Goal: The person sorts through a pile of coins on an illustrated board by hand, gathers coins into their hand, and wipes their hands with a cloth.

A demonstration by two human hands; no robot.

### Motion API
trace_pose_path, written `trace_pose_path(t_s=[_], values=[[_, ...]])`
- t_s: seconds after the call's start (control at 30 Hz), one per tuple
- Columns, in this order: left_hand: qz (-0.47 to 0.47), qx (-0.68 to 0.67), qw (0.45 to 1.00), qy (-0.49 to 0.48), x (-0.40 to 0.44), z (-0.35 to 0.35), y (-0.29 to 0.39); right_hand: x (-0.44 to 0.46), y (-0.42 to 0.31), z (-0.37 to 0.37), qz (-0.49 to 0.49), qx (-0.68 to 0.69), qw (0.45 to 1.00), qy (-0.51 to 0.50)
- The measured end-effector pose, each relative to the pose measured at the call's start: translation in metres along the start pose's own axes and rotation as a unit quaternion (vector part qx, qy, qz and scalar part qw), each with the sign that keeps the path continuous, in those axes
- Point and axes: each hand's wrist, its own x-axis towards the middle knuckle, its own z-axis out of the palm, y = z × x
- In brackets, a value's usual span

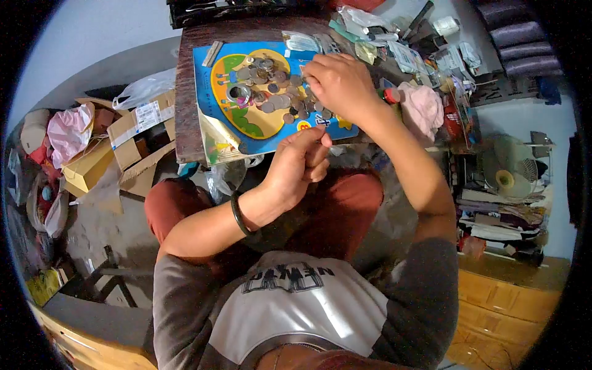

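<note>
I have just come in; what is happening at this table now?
A person sits at a dark table, both hands near coins spread on a blue booklet. The right hand is over the booklet's right side, close to the coins. The left hand, partly closed, is by the booklet's near edge, nearer the body. Whether either holds a coin, I cannot tell. A round metallic object is beside the coins.

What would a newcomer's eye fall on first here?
Probably the scattered coins, spread over the blue illustrated book on the dark table. Next, the right hand over the book's right side and the left hand by its near edge, with a dark bangle at its wrist.
</note>
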Motion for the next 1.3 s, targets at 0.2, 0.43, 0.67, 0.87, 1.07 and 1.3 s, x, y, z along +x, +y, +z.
trace_pose_path(t_s=[0.2, 0.43, 0.67, 0.87, 1.07, 1.3], values=[[0.011, -0.004, 1.0, -0.007, -0.005, 0.005, 0.008, 0.016, -0.018, -0.007, 0.066, 0.082, 0.994, -0.012], [0.021, -0.03, 0.999, -0.024, -0.012, 0.011, 0.016, 0.03, -0.023, 0.011, 0.085, 0.113, 0.989, -0.05], [0.036, -0.031, 0.999, -0.014, -0.008, 0.004, 0.017, 0.02, -0.004, 0.006, 0.108, 0.185, 0.976, -0.034], [0.034, -0.029, 0.999, -0.009, -0.007, 0.002, 0.013, 0.017, -0.013, -0.007, 0.099, 0.135, 0.986, -0.021], [0.045, -0.034, 0.998, -0.015, -0.009, 0.004, 0.017, 0.013, -0.016, -0.01, 0.031, 0.279, 0.954, 0.106], [0.041, -0.047, 0.998, 0.022, -0.009, 0.008, 0.021, 0.002, -0.02, -0.011, 0.043, 0.32, 0.936, 0.142]])
